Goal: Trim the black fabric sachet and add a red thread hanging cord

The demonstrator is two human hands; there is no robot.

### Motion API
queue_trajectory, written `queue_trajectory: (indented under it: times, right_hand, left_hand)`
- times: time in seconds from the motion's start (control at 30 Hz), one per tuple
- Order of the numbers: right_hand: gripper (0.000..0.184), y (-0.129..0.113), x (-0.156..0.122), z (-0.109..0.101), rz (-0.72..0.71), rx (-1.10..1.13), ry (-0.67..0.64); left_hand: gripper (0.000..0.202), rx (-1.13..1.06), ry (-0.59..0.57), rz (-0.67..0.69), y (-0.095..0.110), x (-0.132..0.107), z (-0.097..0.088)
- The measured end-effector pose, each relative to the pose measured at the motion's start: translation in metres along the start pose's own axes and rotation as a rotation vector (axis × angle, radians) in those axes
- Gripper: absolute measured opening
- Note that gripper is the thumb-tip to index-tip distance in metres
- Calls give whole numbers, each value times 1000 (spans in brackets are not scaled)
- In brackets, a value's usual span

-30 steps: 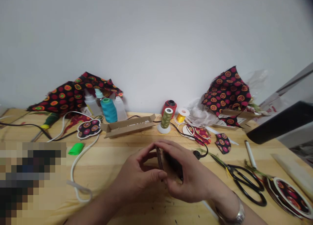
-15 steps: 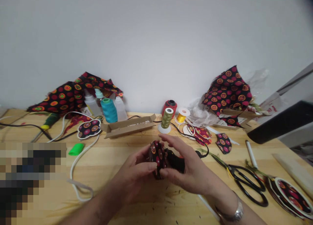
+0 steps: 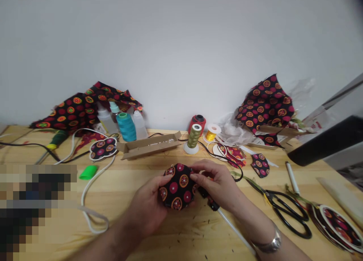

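A rounded piece covered in black fabric (image 3: 178, 187) with red and orange circles is between my two hands, its patterned face toward me. My left hand (image 3: 151, 196) grips its left side, thumb over the front edge. At the upper right edge, my right hand (image 3: 214, 181) pinches it between thumb and fingers. Beneath the right hand is a black tool that looks like a hot glue gun (image 3: 213, 205), with a white stick (image 3: 236, 230) coming out of its rear. The hand hides most of this tool.
Thread spools, among them an olive one (image 3: 193, 138) and a teal one (image 3: 126, 127), stand behind a cardboard tray (image 3: 151, 147) and beside it. Black-handled scissors (image 3: 289, 212) lie right, near a white pen (image 3: 292, 178). A green cap (image 3: 88, 172) and white cord (image 3: 85, 193) lie left.
The fabric-covered piece has turned from nearly edge-on to showing its full patterned face. My right fingers, spread apart before, have closed on its edge, uncovering more of the black tool's rear.
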State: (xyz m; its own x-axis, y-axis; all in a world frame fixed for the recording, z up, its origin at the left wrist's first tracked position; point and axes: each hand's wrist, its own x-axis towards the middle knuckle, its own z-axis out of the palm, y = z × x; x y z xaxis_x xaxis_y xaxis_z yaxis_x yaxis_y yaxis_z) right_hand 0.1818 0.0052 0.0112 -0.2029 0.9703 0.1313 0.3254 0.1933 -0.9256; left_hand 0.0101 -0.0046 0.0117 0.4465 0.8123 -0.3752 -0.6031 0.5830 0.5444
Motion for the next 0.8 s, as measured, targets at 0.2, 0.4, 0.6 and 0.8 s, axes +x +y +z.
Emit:
queue_trajectory:
  times: [0.2, 0.4, 0.6, 0.8]
  right_hand:
    - [14, 0, 0, 2, 74, 77, 23]
    - [16, 0, -1, 1, 113, 98, 6]
    - [17, 4, -6, -1, -294, -397, 168]
    - [20, 3, -9, 2, -502, -754, 174]
  left_hand:
    - [20, 117, 63, 106, -4, 3, -1]
    - [21, 224, 47, 149, -3, 2, -1]
    - [19, 418, 85, 189, -1, -1, 1]
    - [23, 583, 84, 203, -2, -1, -5]
